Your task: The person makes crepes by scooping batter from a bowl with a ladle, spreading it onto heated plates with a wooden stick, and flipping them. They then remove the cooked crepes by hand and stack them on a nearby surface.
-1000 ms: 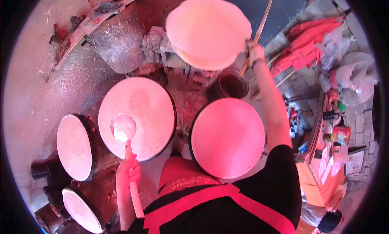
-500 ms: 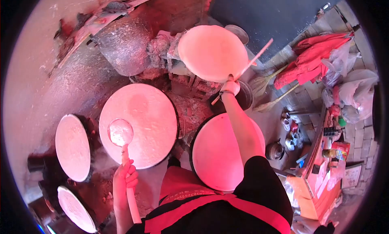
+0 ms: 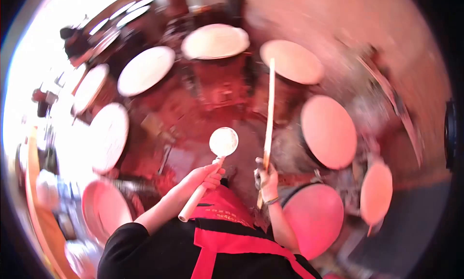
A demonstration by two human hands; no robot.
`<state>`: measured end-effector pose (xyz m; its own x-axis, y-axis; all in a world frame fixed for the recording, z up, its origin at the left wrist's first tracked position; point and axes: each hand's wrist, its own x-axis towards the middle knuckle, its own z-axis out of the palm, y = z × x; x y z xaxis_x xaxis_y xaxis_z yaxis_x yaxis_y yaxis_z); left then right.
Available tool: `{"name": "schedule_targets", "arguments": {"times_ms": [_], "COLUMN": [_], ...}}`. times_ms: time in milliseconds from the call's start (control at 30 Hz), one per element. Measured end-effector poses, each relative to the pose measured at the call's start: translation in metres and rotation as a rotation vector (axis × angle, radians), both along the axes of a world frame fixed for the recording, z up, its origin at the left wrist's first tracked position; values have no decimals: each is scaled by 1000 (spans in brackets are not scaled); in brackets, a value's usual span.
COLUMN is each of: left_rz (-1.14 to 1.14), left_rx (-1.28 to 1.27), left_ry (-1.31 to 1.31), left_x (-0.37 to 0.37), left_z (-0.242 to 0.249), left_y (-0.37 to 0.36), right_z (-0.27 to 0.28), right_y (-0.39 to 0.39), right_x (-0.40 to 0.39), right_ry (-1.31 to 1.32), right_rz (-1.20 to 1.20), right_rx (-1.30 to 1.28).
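Observation:
My left hand [image 3: 209, 176] is closed around the pale handle of a ladle [image 3: 224, 141], whose round bowl points away from me and looks whitish. To its right, my right hand [image 3: 266, 180] grips a long thin stick [image 3: 270, 110] held nearly upright in view. Both tools are over the reddish floor. Close to my right forearm lies a large round pink surface [image 3: 314, 221] with a dark rim. Motion blur hides fine detail.
Several round pale surfaces form an arc, including one at the top [image 3: 215, 41], one at the right [image 3: 329, 132] and one at the left [image 3: 109, 138]. A pink basin [image 3: 106, 209] stands at lower left. Another person [image 3: 77, 44] is at the far upper left.
The view has swung round to more round surfaces. My left hand with the ladle has left the large round surface, and my right hand with the stick is now nearer my body.

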<state>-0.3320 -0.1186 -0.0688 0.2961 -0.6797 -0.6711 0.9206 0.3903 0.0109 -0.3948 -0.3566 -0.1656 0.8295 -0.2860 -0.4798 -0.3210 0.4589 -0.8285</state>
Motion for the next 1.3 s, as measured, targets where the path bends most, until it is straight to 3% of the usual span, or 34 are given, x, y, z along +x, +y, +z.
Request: {"name": "schedule_targets", "arguments": {"times_ms": [33, 67, 133, 200, 233, 267, 367, 467, 500, 533, 600, 633, 667, 700, 800, 867, 967, 1000, 1100, 1167, 1300], "left_rz": [206, 324, 625, 668, 850, 1016, 1310, 1465, 1465, 1436, 1386, 1379, 1366, 1305, 1066, 804, 411, 393, 155, -61, 331], "left_rx": [44, 103, 280, 667, 733, 798, 865, 932, 992, 956, 1174, 1080, 985, 1003, 1139, 1401, 1869, 1896, 2070, 2206, 1484], "left_ry": [-66, -116, -174, -308, -247, -178, -7, 156, 200, 283, 290, 317, 342, 343, 298, 172, -72, -94, -99, -32, -55], "left_x": [-38, -56, -101, -147, -167, -186, -216, -248, -259, -313, -324, -337, -347, -347, -330, -308, -274, -261, -232, -217, -200], "left_z": [-10, -14, -36, -53, -66, -80, -62, -97, -121, -166, -165, -178, -191, -193, -204, -214, -281, -298, -319, -348, -345], "left_y": [87, 118, 185, 257, 289, 320, 311, 282, 272, 389, 403, 428, 445, 459, 505, 547, 615, 638, 676, 678, 639], "right_z": [-16, -27, -9, -2, 1, 9, 48, 62, 47, 13, -30, -35, -45, -107, -119, -57, 12, 27, 29, 2, -37], "right_y": [88, 118, 186, 252, 286, 321, 332, 352, 368, 517, 575, 619, 650, 658, 667, 635, 578, 570, 577, 590, 587], "right_x": [1, 1, -7, -19, -22, -25, 16, 49, 56, 13, 13, 4, -5, -2, -3, 5, 7, 4, -11, -18, -13], "right_ry": [-112, -211, -107, -307, -419, -366, -245, 41, 125, 271, 153, 82, -93, -547, -1019, -910, -290, -71, 392, 381, 261], "right_rz": [229, 346, 661, 947, 1088, 1259, 1664, 1788, 1811, 1753, 1815, 1877, 1937, 1969, 2081, 2063, 2100, 2048, 1728, 1739, 1835], "right_rx": [-62, -28, -173, -330, -385, -369, -225, -324, -431, -484, -618, -695, -817, -781, -974, -902, -1040, -1109, -883, -731, -635]}}
